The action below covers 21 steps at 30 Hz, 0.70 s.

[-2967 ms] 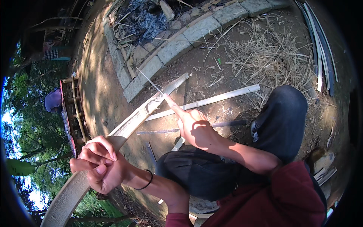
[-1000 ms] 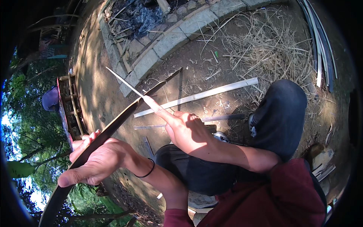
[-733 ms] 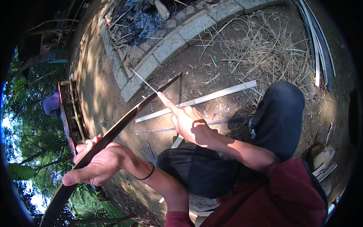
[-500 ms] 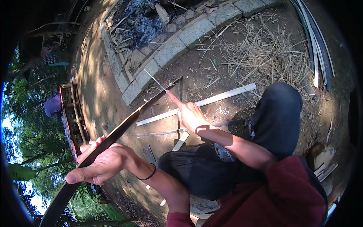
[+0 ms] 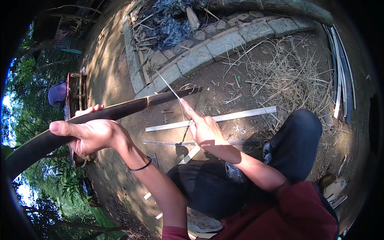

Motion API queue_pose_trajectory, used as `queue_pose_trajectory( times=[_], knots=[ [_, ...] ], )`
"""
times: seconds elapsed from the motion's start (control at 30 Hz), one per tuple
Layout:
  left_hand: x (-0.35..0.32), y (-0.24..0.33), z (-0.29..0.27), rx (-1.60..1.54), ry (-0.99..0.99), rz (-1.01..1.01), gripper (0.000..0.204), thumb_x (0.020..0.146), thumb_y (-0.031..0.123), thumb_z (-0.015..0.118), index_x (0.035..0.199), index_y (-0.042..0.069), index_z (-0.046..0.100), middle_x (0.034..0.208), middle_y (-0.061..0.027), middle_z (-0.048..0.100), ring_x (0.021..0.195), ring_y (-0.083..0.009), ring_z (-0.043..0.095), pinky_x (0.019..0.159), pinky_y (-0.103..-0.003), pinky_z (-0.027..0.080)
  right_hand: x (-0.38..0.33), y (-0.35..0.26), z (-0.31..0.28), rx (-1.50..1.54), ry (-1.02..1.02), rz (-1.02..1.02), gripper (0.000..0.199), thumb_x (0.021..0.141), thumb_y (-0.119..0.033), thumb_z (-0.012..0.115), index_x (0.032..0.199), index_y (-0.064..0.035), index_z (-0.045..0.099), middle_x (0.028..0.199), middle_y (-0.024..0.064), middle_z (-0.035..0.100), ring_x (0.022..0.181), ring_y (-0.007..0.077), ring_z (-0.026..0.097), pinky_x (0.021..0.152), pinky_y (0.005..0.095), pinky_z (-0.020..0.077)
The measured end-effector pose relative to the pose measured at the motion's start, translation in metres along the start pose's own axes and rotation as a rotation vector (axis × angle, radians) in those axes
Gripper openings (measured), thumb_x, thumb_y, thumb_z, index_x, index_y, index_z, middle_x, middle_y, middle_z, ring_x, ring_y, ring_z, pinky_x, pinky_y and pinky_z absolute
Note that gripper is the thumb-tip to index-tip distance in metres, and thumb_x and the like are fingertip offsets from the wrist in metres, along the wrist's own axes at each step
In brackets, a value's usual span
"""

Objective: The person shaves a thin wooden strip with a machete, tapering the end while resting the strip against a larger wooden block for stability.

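My left hand (image 5: 96, 134) is wrapped round a long, dark-skinned bamboo strip (image 5: 128, 109), which runs from the lower left edge toward the middle. A pale node ring crosses the strip beyond my fingers. In my right hand (image 5: 208, 133) is a knife, its slim blade (image 5: 169, 85) pointing up and left, with the index finger stretched along it. The blade crosses the strip near its far, narrow end, and a thin curled shaving shows beside it. The knife's handle is hidden in my palm.
Pale split strips (image 5: 240, 115) lie on the dirt before my knees. Stone blocks (image 5: 195, 62) edge an ash pit (image 5: 170, 26). A heap of shavings (image 5: 288, 76) is at the right, with long strips (image 5: 340, 76) beyond. A bamboo bench (image 5: 80, 89) stands left.
The bamboo strip has swung to a flatter slant. My left hand has moved up and left with it, while the knife stays across the strip's far end. The view has shifted slightly.
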<state>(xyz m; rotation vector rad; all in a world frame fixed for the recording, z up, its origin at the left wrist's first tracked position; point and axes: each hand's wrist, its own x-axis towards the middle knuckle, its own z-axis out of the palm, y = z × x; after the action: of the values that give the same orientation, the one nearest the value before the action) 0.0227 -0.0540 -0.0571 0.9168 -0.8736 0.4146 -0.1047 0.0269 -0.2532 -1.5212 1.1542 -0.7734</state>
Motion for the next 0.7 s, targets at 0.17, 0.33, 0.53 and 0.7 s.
queue_pose_trajectory(
  times=[0.17,0.33,0.53,0.7],
  knots=[
    [0.022,-0.023,0.026,-0.016,-0.053,-0.076,0.052,0.092,0.047,0.066,0.072,0.0,0.053,0.048,-0.0079,0.05,0.035,-0.0157,0.05,0.034,-0.027,0.045,0.043,0.028,0.009,-0.036,0.07,-0.061,0.074,0.082,0.002,0.05,0.152,-0.0157,0.032,0.067,0.0286,0.059,0.066,0.0462,0.063,0.065,0.0535,0.0486],
    [0.025,-0.029,0.047,-0.09,-0.132,-0.147,0.053,0.091,0.048,0.067,0.071,0.002,0.049,0.047,-0.008,0.05,0.036,-0.0147,0.05,0.036,-0.027,0.046,0.058,-0.021,-0.011,0.05,0.072,-0.152,0.072,0.083,0.003,0.049,0.151,-0.0145,0.034,0.069,0.0296,0.059,0.065,0.0461,0.063,0.064,0.0518,0.0472],
    [0.019,-0.028,0.052,-0.148,-0.171,-0.171,0.055,0.088,0.05,0.07,0.07,0.002,0.048,0.047,-0.0067,0.048,0.036,-0.015,0.051,0.036,-0.028,0.047,0.063,0.0,0.003,-0.065,0.058,-0.077,0.074,0.081,0.003,0.051,0.152,-0.0104,0.032,0.063,0.027,0.059,0.062,0.0436,0.064,0.066,0.0518,0.0493],
    [0.014,-0.025,0.068,-0.203,-0.193,-0.164,0.055,0.088,0.049,0.07,0.074,-0.001,0.053,0.047,-0.0063,0.05,0.037,-0.0136,0.053,0.035,-0.026,0.046,0.089,0.116,0.022,-0.17,0.121,-0.05,0.075,0.08,0.003,0.051,0.152,-0.0098,0.032,0.07,0.0295,0.061,0.067,0.0456,0.064,0.069,0.054,0.0479]
  ],
)
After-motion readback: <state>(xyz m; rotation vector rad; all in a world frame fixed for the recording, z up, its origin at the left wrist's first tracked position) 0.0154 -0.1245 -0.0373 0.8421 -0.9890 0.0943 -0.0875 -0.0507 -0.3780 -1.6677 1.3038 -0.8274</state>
